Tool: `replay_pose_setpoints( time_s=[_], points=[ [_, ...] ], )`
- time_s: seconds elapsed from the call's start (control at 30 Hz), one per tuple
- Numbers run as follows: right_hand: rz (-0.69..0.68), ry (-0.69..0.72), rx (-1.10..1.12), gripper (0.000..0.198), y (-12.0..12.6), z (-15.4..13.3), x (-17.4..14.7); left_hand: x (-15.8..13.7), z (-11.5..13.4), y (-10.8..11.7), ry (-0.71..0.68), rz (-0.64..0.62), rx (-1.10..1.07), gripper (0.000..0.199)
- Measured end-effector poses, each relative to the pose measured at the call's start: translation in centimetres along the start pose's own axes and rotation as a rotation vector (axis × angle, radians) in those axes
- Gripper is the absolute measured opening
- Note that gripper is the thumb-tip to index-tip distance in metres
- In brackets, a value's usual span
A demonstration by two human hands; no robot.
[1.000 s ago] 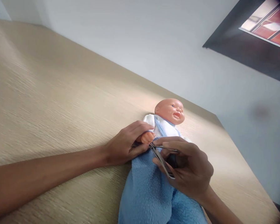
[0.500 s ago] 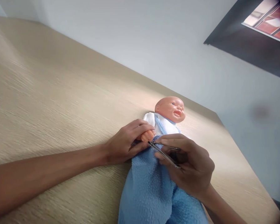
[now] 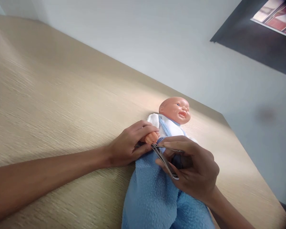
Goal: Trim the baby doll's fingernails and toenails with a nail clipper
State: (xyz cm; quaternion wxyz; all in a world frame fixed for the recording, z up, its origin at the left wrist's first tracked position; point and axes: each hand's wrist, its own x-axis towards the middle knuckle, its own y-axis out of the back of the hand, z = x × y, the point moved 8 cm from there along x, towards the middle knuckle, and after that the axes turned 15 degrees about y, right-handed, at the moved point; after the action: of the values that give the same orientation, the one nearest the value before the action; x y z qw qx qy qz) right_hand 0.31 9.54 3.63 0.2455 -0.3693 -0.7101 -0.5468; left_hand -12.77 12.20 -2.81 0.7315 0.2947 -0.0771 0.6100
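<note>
A baby doll (image 3: 154,197) in a blue fleece outfit with white sleeves lies on its back on the wooden table. My left hand (image 3: 131,141) is closed around the doll's hand (image 3: 152,137), its small moulded fingers showing between my thumb and fingers. In my right hand (image 3: 195,168) is a metal nail clipper (image 3: 165,162), held between thumb and fingers with its lever swung apart from the body. The clipper's jaw end is at the doll's fingertips; whether it touches them I cannot tell.
The light wooden table (image 3: 62,95) extends far to the left, and its right edge runs down past the doll. Behind it stands a pale wall (image 3: 133,35). A window (image 3: 276,19) in a dark recess is at the upper right.
The clipper's rear end has tilted downward and its lever and body stand wider apart, as my right thumb shifts slightly. My left hand keeps its hold on the doll's hand.
</note>
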Motion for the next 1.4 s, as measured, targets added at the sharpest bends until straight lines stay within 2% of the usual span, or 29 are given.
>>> replay_pose_setpoints(
  time_s=[0.17,0.33,0.47,0.6,0.73,0.93,1.03,1.17,1.33,1.4],
  points=[
    [0.009,-0.013,0.009,0.035,0.1,0.2,0.0,0.0,0.0,0.0,-0.008,-0.004,-0.001,0.032],
    [0.008,0.031,-0.01,0.03,0.1,-0.2,0.4,0.0,-0.1,0.0,-0.002,-0.006,-0.001,0.032],
    [0.011,-0.002,-0.034,0.035,0.3,-0.2,0.2,-0.1,-0.1,0.0,-0.005,-0.005,-0.002,0.033],
    [-0.011,0.034,-0.044,0.038,0.1,-0.4,0.2,-0.2,0.1,0.1,-0.032,-0.004,-0.014,0.037],
    [-0.064,0.108,-0.088,0.032,-0.2,-1.0,0.5,-0.3,0.3,0.1,-0.048,-0.014,-0.027,0.039],
    [-0.237,0.223,-0.384,0.019,-0.6,-2.2,0.3,-0.3,0.5,0.1,-0.064,-0.011,-0.021,0.041],
    [-0.296,0.286,-0.454,0.017,-0.8,-2.7,0.1,-0.3,0.6,0.2,-0.077,-0.004,-0.019,0.042],
    [-0.216,0.201,-0.373,0.013,-0.5,-2.0,0.4,-0.3,0.5,0.2,-0.056,-0.006,-0.013,0.039],
    [-0.153,0.115,-0.244,0.023,-0.6,-1.3,0.6,-0.3,0.5,0.2,-0.06,-0.003,0.002,0.041],
    [-0.115,0.04,-0.185,0.027,-0.4,-0.7,0.5,-0.3,0.4,0.1,-0.062,-0.007,0.007,0.042]
  ],
)
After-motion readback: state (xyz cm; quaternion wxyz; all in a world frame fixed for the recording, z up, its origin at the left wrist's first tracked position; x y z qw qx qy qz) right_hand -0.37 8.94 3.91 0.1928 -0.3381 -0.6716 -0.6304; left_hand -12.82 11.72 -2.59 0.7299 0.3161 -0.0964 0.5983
